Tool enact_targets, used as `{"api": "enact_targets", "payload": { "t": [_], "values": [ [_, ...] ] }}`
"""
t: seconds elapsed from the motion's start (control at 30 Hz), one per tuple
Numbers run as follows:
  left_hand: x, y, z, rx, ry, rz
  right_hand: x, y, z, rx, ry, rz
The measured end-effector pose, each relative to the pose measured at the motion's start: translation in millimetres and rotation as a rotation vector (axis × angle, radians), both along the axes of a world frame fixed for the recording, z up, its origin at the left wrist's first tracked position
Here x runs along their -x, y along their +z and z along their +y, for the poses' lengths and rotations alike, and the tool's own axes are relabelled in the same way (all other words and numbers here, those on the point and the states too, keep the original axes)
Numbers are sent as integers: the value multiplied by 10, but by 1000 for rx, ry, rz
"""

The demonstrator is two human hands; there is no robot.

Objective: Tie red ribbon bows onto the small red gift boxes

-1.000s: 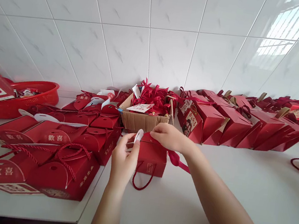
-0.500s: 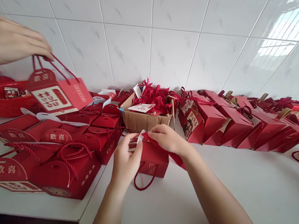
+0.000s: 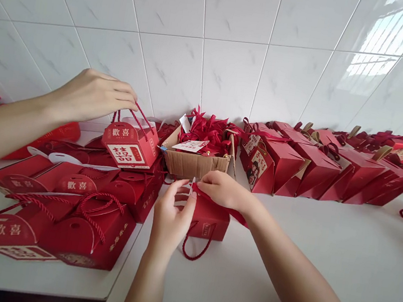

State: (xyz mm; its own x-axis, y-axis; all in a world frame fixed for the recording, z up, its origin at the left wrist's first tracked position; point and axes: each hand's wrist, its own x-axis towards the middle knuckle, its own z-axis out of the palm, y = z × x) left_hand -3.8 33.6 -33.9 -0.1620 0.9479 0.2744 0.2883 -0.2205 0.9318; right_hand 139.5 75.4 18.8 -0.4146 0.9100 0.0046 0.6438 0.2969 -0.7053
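Note:
A small red gift box [image 3: 209, 224] with a twisted cord handle [image 3: 196, 257] sits on the white table in front of me. My left hand [image 3: 171, 219] pinches the box's upright flap, whose pale edge shows between thumb and fingers. Close against it, my right hand [image 3: 220, 190] is closed on a red ribbon [image 3: 240, 218], and a length of it trails out under the wrist. The fingertips of both hands nearly meet at the flap, so how the ribbon lies there is hidden.
At left, a co-worker's hand [image 3: 100, 93] holds another red box [image 3: 130, 143] by its cords above several packed boxes [image 3: 86, 235]. Behind my hands stands a cardboard carton [image 3: 195, 165] of red ribbons. A row of red boxes [image 3: 320, 164] lines the wall at right.
The co-worker's hand has carried its box rightward and down, over the other boxes. My hands stay at the flap; the box before me has shifted slightly right.

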Motion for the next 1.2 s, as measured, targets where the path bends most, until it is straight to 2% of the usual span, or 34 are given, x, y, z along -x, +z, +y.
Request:
{"api": "enact_targets", "payload": {
  "t": [0.3, 0.63, 0.7, 0.83, 0.97, 1.07, 1.2],
  "values": [
    [41, -9, 27, -47, 33, 65, -42, -1, -17, -23, 62, -15],
    [54, -50, 55, -66, 24, -31, -35, -2, -22, -70, 79, -8],
    [81, -35, 52, -60, 14, -121, -69, 16, -14, -70, 71, 24],
    [176, 53, 37, -18, 5, -438, -246, 109, 5, -119, -6, 52],
    [276, 169, -2, -102, 44, -649, -556, 214, -5, -156, -92, -53],
    [331, 252, -72, -212, 120, -736, -778, 242, -20, -85, -109, -171],
    [385, 353, -196, -372, 220, -770, -858, 218, 10, 95, -21, -319]
  ]
}}
